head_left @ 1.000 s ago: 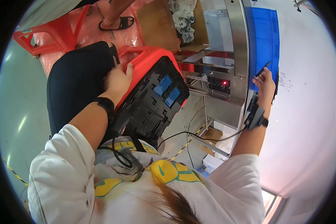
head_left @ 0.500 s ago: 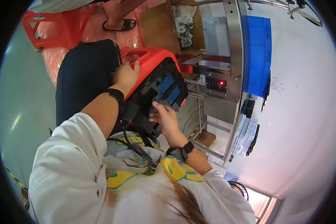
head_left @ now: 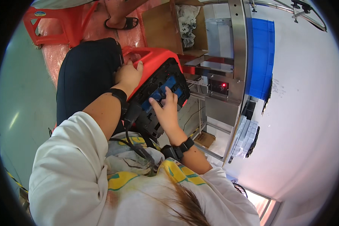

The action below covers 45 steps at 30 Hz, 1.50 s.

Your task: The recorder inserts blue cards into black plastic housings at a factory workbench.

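A red plastic stool-like body [head_left: 154, 56] with a handle opening leans at my lap. On it lies a black moulded plastic part [head_left: 147, 122] with slots and ribs. Several blue pieces [head_left: 171, 81] sit in its upper half. My left hand [head_left: 129, 77] is closed over the red body's near side, thumb along the edge, fingertips partly hidden. Over the blue pieces is my right hand [head_left: 167, 111], thumb and fingers apart, tips at the black part. Something dark shows between them; whether it is gripped cannot be made out. A black cable and connector [head_left: 132, 113] hang beside the left wrist.
To the right stands a metal frame with a control box [head_left: 218, 86] showing a red light. Beyond it is a blue bin [head_left: 261, 58]. An open cardboard box [head_left: 160, 30] holds crumpled material. Another red stool [head_left: 56, 28] and a person's sandalled foot [head_left: 120, 23] are far left.
My right hand has moved up and its thumb and fingers have spread apart. More blue now shows on the black part, left of the thumb. My left hand stays at the red body.
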### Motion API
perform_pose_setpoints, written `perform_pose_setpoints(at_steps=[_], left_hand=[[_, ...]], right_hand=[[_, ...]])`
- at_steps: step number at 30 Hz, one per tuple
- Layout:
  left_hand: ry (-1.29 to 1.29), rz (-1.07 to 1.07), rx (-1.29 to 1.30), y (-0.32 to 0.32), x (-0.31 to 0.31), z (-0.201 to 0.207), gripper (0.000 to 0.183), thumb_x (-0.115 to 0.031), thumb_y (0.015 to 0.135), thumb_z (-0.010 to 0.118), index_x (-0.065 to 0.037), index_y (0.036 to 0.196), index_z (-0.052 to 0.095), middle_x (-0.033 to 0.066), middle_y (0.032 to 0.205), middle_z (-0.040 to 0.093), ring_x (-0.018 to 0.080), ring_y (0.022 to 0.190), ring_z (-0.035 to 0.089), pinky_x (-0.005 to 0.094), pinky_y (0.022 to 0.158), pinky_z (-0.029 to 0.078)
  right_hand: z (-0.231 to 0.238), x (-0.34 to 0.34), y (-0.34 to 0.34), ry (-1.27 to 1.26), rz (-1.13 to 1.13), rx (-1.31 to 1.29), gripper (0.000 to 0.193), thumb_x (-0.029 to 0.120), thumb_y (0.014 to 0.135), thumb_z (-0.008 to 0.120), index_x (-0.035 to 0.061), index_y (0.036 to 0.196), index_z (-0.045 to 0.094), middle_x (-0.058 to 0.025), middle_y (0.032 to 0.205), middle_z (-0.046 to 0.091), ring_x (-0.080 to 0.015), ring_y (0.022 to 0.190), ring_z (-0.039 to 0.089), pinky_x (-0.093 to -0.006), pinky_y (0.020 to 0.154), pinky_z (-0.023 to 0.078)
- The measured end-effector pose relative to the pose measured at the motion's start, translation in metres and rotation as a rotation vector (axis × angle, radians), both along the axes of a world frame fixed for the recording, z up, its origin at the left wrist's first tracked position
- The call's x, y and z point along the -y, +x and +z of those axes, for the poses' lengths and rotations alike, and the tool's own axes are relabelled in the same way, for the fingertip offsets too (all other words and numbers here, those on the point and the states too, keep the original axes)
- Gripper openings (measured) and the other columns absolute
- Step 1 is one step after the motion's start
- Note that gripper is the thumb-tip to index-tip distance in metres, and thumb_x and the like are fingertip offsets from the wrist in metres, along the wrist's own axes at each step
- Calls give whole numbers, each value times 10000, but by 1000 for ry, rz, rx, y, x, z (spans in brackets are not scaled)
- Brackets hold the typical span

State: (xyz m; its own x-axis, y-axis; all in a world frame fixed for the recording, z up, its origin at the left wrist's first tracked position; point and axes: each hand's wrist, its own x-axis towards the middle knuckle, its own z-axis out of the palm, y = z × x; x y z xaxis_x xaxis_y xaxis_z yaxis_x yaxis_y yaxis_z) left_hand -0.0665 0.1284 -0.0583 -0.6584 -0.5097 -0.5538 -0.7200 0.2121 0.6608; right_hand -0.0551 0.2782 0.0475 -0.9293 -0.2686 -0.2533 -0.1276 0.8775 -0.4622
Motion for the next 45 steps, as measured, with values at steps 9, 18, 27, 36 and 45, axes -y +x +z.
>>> perform_pose_setpoints(at_steps=[9, 18, 27, 36, 45], left_hand=[[58, -14, 39, -1, 2, 3, 582, -505, 876, 345, -50, 1176, 549, 205, 1161, 566, 347, 1122, 510, 491, 950, 364], [58, 3, 32, -1, 2, 4, 581, -502, 873, 359, -44, 1180, 543, 195, 1160, 569, 346, 1121, 509, 493, 956, 359], [86, -25, 33, 0, 6, 6, 581, -500, 878, 354, -43, 1188, 535, 202, 1166, 563, 348, 1126, 505, 492, 961, 356], [33, -19, 25, -1, 2, 3, 588, -512, 891, 341, -37, 1174, 542, 224, 1132, 573, 374, 1089, 526, 507, 938, 375], [57, -15, 44, -2, 2, 2, 583, -501, 880, 349, -38, 1177, 542, 198, 1168, 561, 346, 1130, 502, 487, 961, 358]], right_hand=[[2, -7, -10, 292, 369, -55, 742, 267, 642, 788, -65, 1220, 462, -201, 1116, 466, -366, 1054, 486, -380, 904, 421], [-1, -26, 2, 230, 460, -81, 543, 196, 681, 751, -37, 1111, 514, -176, 1045, 486, -353, 997, 508, -388, 847, 435], [-5, -21, -8, 390, 390, -60, 273, 141, 760, 659, -4, 973, 569, -175, 925, 562, -352, 854, 580, -403, 735, 477], [-11, -26, -16, 273, 256, 121, 203, 79, 761, 631, -19, 928, 569, -194, 837, 618, -344, 788, 618, -394, 692, 493], [1, 0, -11, 647, 578, 116, 337, 152, 783, 627, -85, 1014, 562, -249, 887, 610, -349, 814, 624, -402, 731, 496]])
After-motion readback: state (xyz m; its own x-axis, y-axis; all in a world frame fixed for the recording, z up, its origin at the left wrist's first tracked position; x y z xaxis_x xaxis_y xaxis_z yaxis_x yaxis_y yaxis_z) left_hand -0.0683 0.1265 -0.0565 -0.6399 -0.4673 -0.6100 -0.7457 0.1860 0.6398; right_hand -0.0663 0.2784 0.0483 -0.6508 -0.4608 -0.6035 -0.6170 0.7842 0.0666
